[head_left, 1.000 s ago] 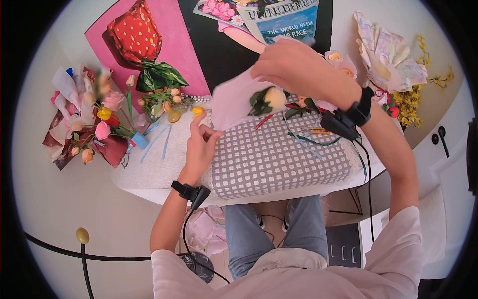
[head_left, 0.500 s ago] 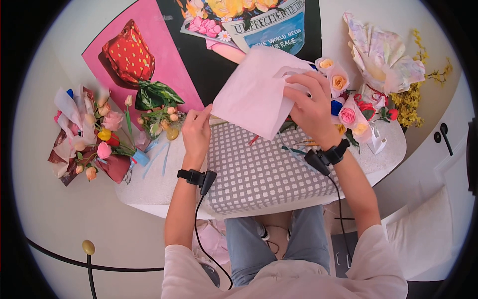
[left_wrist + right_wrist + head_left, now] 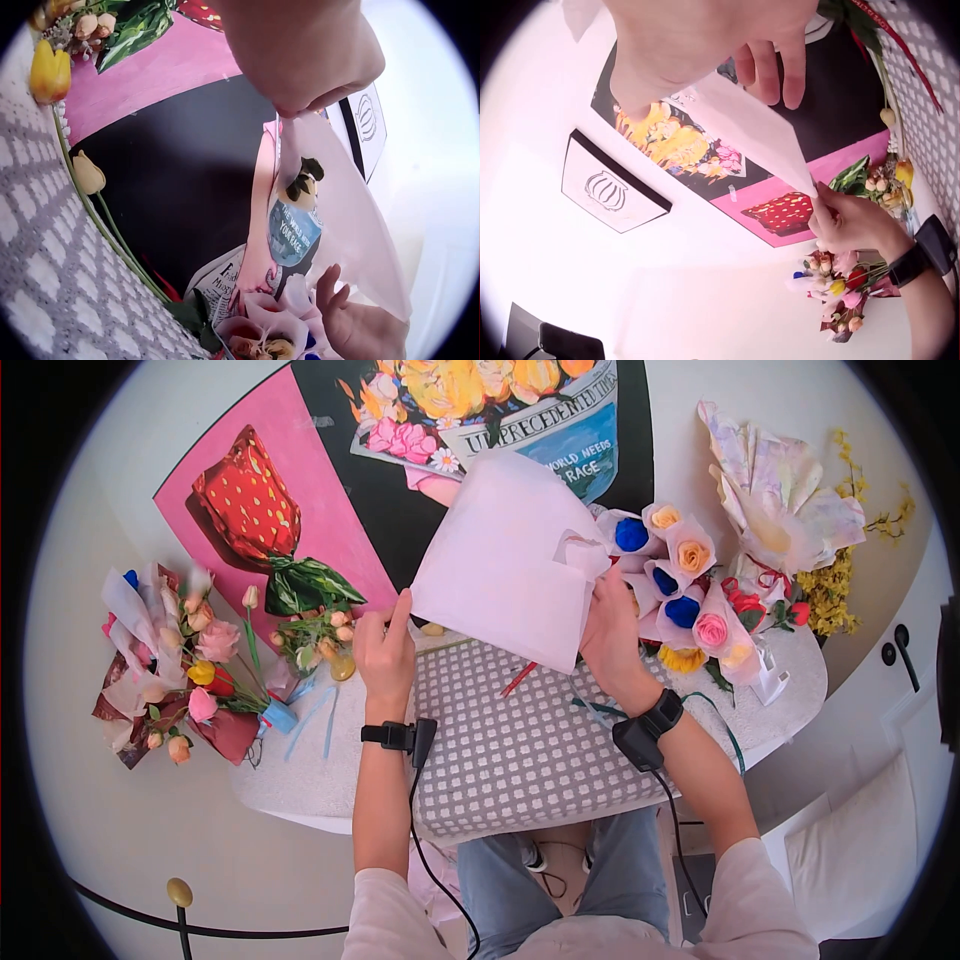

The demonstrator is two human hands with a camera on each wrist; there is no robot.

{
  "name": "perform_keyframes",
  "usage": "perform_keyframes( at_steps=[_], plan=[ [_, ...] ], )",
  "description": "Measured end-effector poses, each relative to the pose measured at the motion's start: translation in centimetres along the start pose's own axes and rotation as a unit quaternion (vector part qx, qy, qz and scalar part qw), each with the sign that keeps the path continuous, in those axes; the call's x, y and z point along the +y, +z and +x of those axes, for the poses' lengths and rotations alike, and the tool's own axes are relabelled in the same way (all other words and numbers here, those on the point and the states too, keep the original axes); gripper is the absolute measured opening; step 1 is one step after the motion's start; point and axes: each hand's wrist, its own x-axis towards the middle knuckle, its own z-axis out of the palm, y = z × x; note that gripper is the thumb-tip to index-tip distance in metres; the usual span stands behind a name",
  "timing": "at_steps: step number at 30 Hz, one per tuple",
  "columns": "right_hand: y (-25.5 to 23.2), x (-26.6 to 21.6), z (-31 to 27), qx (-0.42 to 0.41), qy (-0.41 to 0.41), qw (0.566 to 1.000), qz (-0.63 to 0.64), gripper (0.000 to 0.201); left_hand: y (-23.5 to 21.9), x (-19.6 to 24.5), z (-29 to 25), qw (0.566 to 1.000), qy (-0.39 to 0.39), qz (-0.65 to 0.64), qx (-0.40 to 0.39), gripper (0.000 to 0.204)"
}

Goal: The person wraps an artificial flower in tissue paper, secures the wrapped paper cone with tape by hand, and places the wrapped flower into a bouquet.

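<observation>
Both hands hold a pale pink sheet (image 3: 505, 575) up above the table (image 3: 300, 760), tilted so its upper corner reaches toward the poster (image 3: 330, 470) on the wall. The left hand (image 3: 385, 645) pinches the sheet's lower left corner between thumb and fingers (the left wrist view shows the paper's edge caught right at the fingertips). The right hand (image 3: 610, 630) grips the sheet's right edge, fingers curled behind the paper and the thumb side toward the person; in the right wrist view the fingers (image 3: 769, 67) fold over the paper's top.

Under the sheet lies a grey mat (image 3: 520, 740) with a white square pattern, and a red stem (image 3: 520, 680) pokes out from below the paper onto it. Just right of the right hand stands a cluster of wrapped roses (image 3: 680, 580) in blue, orange and pink. Farther right leans a large wrapped bouquet (image 3: 780, 490) with yellow sprigs (image 3: 830, 580) beside it. At the table's left edge lies a mixed bouquet (image 3: 180, 660), well apart from the hands, and a small bunch of buds (image 3: 315, 635) sits near the left hand.
</observation>
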Motion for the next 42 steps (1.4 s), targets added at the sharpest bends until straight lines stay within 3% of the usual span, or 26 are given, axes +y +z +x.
perform_keyframes(
  at_steps=[2,4,5,8,10,22,42],
  plan=[
    [-0.4,0.9,-0.2,-0.007,0.014,1.0,-0.011,0.063,0.2,0.0,-0.1,1.0,0.003,-0.002,-0.003,0.051],
    [-0.3,1.4,-0.1,-0.003,0.04,0.975,-0.22,0.051,0.5,-0.2,-0.4,1.0,0.013,0.001,0.0,0.048],
    [-0.5,1.5,0.0,-0.003,0.041,0.975,-0.22,0.051,0.7,-0.4,-0.6,1.0,0.013,0.001,0.0,0.048],
    [-1.7,1.8,0.4,0.031,0.047,0.969,-0.239,0.039,0.9,-0.4,-1.1,0.999,-0.03,-0.034,-0.007,0.038],
    [-2.2,1.9,0.8,0.045,-0.004,0.952,-0.304,0.033,0.7,-0.2,-1.1,0.993,-0.099,-0.061,-0.035,0.026],
    [-3.2,2.5,1.1,0.043,-0.04,0.948,-0.311,0.032,0.6,0.6,-0.3,0.944,-0.248,-0.212,-0.056,0.013],
    [-3.4,2.0,0.9,0.092,-0.05,0.928,-0.358,0.032,1.4,0.4,-1.5,0.851,-0.355,-0.383,-0.06,0.019]
  ],
)
